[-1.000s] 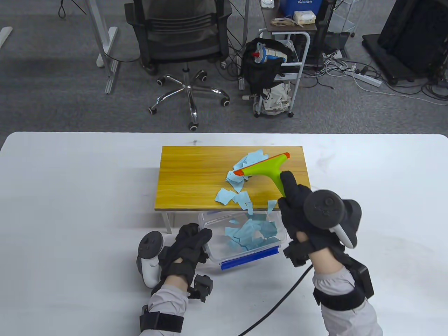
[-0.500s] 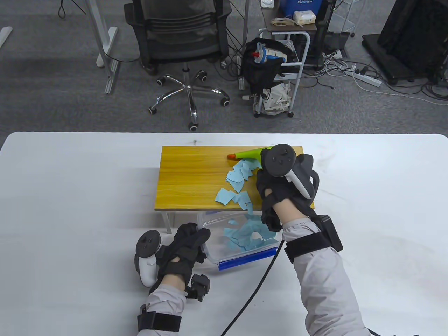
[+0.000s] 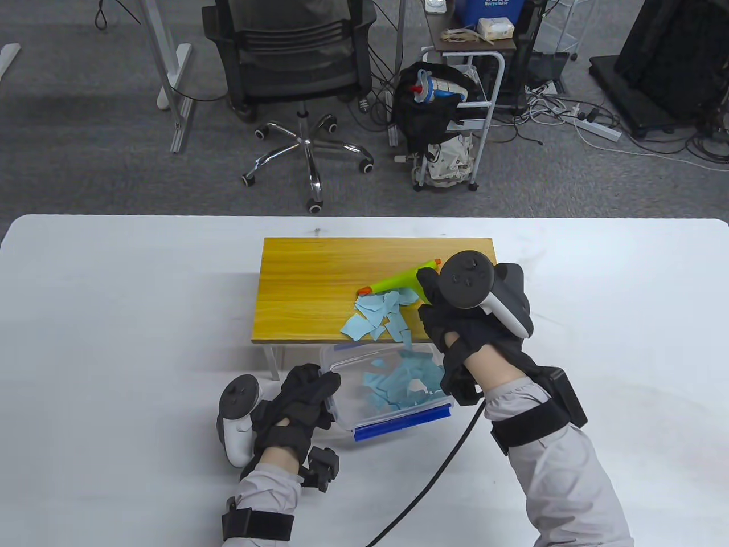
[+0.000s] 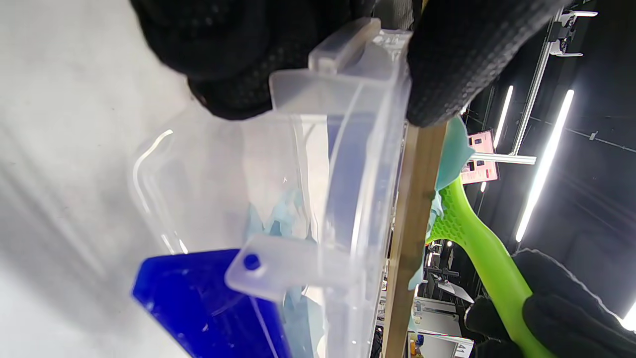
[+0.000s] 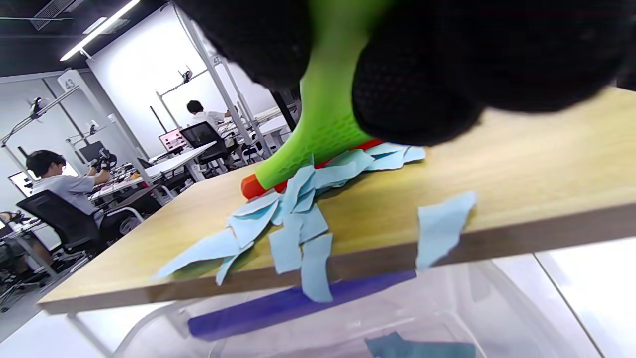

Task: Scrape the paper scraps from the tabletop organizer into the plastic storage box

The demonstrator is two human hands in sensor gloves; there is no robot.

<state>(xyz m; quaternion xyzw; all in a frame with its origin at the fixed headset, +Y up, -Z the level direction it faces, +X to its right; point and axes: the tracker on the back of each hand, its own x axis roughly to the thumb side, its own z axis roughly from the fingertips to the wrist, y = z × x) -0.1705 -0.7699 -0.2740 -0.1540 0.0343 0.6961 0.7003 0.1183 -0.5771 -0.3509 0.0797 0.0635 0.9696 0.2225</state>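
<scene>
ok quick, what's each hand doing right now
Left hand: grips the plastic storage box by its left rim.
Right hand: grips the green scraper handle.

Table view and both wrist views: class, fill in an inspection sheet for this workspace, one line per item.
Surface: white table.
Job's things: wooden organizer with blue paper scraps near its front edge; more lie in the plastic storage box; green squeegee behind the pile.
Clutter: nothing seen.
Grippers: left hand grips the box; right hand holds the squeegee.
Cables: black cable.
Surroundings: office chair, cart.
</scene>
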